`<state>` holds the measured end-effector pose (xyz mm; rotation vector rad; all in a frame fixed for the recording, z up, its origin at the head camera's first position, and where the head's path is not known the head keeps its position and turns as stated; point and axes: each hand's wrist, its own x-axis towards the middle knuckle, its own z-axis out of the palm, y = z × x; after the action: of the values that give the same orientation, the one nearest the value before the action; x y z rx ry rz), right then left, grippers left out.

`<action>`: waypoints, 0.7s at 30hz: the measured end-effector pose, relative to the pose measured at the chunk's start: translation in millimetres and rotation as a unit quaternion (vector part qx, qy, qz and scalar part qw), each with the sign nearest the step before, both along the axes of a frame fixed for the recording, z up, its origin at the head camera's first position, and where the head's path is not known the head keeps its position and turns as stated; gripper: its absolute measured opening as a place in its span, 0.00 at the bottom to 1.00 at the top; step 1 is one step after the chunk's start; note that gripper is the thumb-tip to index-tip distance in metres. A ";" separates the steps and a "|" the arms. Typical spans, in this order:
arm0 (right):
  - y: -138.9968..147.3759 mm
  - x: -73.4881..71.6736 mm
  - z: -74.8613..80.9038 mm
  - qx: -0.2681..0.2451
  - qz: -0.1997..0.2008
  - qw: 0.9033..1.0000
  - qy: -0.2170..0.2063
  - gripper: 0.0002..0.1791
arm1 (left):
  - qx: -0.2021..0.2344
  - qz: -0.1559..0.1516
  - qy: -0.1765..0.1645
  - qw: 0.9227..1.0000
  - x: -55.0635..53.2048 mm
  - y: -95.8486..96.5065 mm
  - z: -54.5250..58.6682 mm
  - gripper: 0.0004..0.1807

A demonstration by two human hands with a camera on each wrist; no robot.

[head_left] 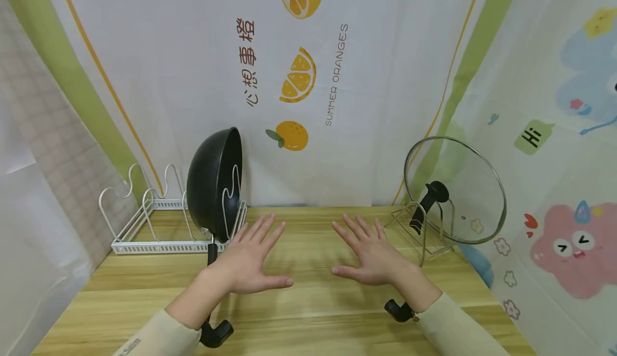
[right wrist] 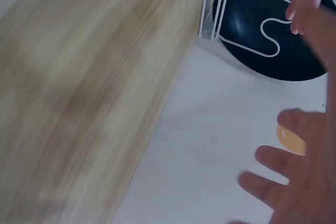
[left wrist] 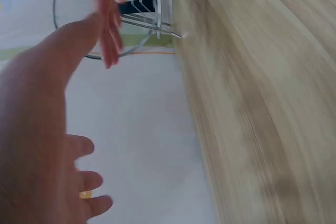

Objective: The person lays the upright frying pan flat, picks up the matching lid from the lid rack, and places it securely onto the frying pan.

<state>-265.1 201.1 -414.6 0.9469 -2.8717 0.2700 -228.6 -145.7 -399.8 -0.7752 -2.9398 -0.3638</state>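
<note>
My left hand [head_left: 253, 259] is spread above the wooden table, palm down, with its fingers straight and nothing in its grasp. Just beyond it, a black wok [head_left: 207, 184] stands on edge in a white wire rack [head_left: 164, 247]; my forearm hides part of the wok's handle [head_left: 212, 253]. The right hand [head_left: 371, 257] is likewise spread and holds nothing. Nearest to that hand is a small wire stand [head_left: 423, 238], in which a glass lid [head_left: 474, 184] with a black handle [head_left: 429, 201] leans upright. In the right wrist view the wok [right wrist: 252, 30] shows its dark inside.
Wooden table [head_left: 308, 313] lies beneath both hands. A white cloth [head_left: 376, 88] printed with oranges hangs at the back, and a patterned sheet [head_left: 520, 184] hangs on the right. Black hooked pieces [head_left: 217, 334] show beside both wrists.
</note>
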 end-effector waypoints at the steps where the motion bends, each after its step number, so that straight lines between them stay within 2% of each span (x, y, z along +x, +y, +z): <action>1: -0.6 0.2 -0.1 -0.004 0.002 1.000 0.009 0.53 | 0.002 0.000 0.005 1.000 1.3 0.4 1.2 0.64; 4: -3.8 1.8 0.4 -0.035 0.007 0.999 0.038 0.46 | 0.029 -0.002 0.023 0.999 6.5 2.1 6.4 0.58; 6: -6.8 3.7 1.3 -0.069 0.006 0.997 0.042 0.39 | 0.051 -0.003 0.039 0.998 12.0 2.9 11.1 0.53; 9: -12.1 7.3 4.2 -0.138 0.005 0.990 0.002 0.29 | 0.087 0.000 0.064 0.994 22.0 0.1 17.6 0.48; 13: -19.7 10.8 7.1 -0.224 0.016 0.972 -0.070 0.24 | 0.155 0.004 0.086 0.984 35.9 -11.2 24.0 0.41; 18: -27.6 13.6 9.9 -0.278 0.020 0.953 -0.122 0.23 | 0.237 -0.006 0.098 0.967 50.5 -30.7 29.5 0.34; 21: -32.8 14.6 11.8 -0.297 0.019 0.944 -0.144 0.22 | 0.267 -0.004 0.106 0.958 59.2 -43.7 32.6 0.33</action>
<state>-250.6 168.3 -402.8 0.8886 -2.7146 1.2836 -169.5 -189.4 -367.2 -0.6919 -2.4559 -0.9570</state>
